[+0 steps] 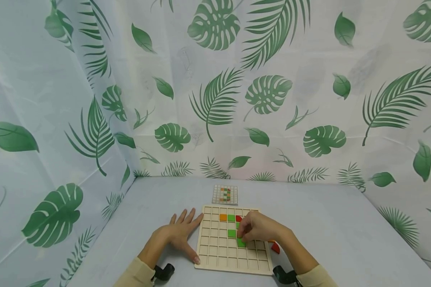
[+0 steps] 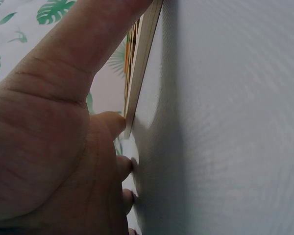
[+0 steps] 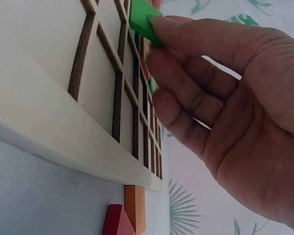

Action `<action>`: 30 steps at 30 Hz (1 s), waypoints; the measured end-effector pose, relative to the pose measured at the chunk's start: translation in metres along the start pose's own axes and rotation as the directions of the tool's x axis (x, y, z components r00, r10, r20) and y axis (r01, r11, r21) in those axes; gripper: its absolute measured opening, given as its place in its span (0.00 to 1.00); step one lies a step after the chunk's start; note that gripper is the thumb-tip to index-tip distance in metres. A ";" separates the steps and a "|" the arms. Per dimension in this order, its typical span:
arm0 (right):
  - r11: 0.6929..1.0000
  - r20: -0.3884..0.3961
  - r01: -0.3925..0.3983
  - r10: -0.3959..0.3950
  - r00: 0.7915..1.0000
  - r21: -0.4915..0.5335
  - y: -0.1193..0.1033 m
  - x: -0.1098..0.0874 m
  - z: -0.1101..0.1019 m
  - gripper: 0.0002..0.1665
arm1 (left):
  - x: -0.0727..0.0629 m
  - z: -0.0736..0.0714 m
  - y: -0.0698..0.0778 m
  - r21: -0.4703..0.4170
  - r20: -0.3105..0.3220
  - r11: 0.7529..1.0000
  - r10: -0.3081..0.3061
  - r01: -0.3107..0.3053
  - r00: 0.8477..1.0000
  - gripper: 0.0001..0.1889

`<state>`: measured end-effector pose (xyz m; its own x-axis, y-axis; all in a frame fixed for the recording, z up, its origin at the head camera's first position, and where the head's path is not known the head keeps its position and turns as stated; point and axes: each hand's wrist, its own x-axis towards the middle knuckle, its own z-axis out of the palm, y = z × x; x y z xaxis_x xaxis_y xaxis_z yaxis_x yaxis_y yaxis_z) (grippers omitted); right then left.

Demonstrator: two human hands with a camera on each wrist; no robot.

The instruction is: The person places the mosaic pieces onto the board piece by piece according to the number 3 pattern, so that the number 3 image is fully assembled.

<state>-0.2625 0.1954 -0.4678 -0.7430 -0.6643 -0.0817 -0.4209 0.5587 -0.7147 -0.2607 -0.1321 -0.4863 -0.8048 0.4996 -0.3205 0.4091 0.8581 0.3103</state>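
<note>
A pale wooden grid board [image 1: 219,252] lies flat on the table. My right hand [image 1: 263,228] is over its right half, pinching a green square tile [image 3: 141,18] between thumb and fingers; in the right wrist view the tile is tilted against a cell. My left hand [image 1: 181,233] is spread at the board's left side, index fingertip and thumb at its edge [image 2: 143,63]. Set in the grid are an orange tile [image 1: 223,217], a green tile [image 1: 231,218], a red curved piece [image 1: 238,218] and another green tile [image 1: 232,233]. My right fingers partly cover further green.
Behind the board lies a small card [image 1: 217,192] printed with a coloured grid pattern. Right of the board, a red piece [image 1: 275,248] and an orange piece [image 3: 135,208] lie loose on the table, partly behind my right forearm. A leaf-print curtain [image 1: 215,159] stands behind the table.
</note>
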 end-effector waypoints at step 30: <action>0.998 0.004 -0.007 0.007 1.000 -0.055 -0.006 -0.001 0.004 0.08 | 0.001 0.001 0.001 -0.008 -0.001 1.000 -0.011 0.011 1.000 0.74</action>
<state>-0.2566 0.1907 -0.4659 -0.7437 -0.6625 -0.0894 -0.4439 0.5894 -0.6750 -0.2606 -0.1308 -0.4868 -0.8095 0.4904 -0.3228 0.3971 0.8623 0.3142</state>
